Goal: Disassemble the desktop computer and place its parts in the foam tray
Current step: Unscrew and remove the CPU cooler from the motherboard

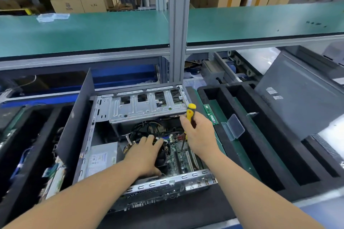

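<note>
left hand (145, 154) flat on cooler (162, 156); right grip (200, 135) clasps screwdriver (190, 112) over motherboard (184, 156).

We are seeing even, bright overhead light washing the green shelf (83, 29) and glaring white at the far right, while the wide lens is bending straight edges and the forearms near the bottom are blurring softly
</note>
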